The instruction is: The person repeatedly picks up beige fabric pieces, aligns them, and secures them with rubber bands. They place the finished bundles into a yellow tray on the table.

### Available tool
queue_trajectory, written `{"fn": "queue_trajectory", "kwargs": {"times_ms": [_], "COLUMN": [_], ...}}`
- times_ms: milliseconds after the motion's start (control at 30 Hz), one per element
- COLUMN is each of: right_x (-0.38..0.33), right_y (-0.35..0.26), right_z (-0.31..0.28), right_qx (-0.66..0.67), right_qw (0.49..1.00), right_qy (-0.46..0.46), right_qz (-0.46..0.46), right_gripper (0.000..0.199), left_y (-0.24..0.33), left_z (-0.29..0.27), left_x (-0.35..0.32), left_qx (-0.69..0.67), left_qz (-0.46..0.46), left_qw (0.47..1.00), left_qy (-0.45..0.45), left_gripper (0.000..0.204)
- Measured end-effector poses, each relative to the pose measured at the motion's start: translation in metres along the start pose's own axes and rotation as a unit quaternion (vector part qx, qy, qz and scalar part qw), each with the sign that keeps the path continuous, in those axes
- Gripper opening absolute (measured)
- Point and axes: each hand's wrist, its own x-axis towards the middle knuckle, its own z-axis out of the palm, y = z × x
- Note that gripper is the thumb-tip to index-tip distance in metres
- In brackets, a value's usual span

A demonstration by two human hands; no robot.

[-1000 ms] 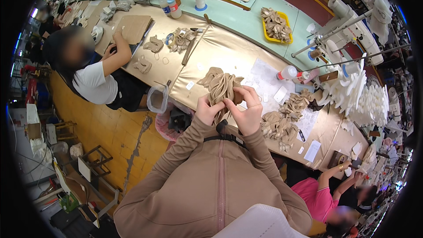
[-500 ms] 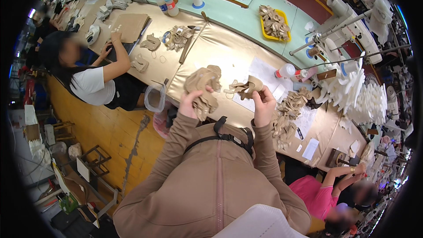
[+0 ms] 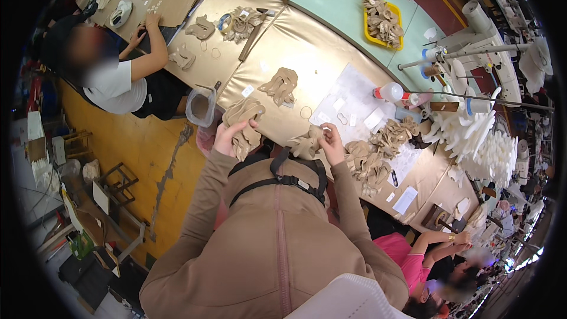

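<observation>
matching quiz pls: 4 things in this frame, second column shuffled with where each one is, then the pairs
Things:
1. left hand
2. right hand
3. yellow tray
4. squeeze bottle

Places or states:
A. lying on its side next to the white sheets on the table
B. on the green surface beyond the tan table, full of tan pieces
C. holding a stack of tan pieces at the near table edge
D. holding a single tan piece close to the body

Pairs: 1-C, 2-D, 3-B, 4-A
</observation>
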Motion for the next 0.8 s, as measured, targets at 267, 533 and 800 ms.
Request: {"fn": "queue_trajectory", "kwargs": {"times_ms": [267,533,800], "right_x": [0.092,0.066,0.003], "right_y": [0.09,-0.064,-0.168], "right_z": [-0.057,0.007,0.083], "right_qx": [-0.363,-0.054,-0.25], "right_qw": [0.928,0.998,0.92], "right_qy": [0.033,0.011,0.042], "right_qz": [-0.082,0.024,-0.297], "right_gripper": [0.022,0.023,0.034], "left_y": [-0.042,-0.061,-0.045], "left_z": [0.014,0.047,0.081], "left_x": [0.004,0.015,0.021], "left_qx": [-0.183,-0.073,-0.087], "left_qz": [-0.154,-0.073,-0.052], "left_qw": [0.964,0.992,0.987], "left_qy": [-0.117,-0.073,-0.122], "left_gripper": [0.051,0.043,0.035]}}
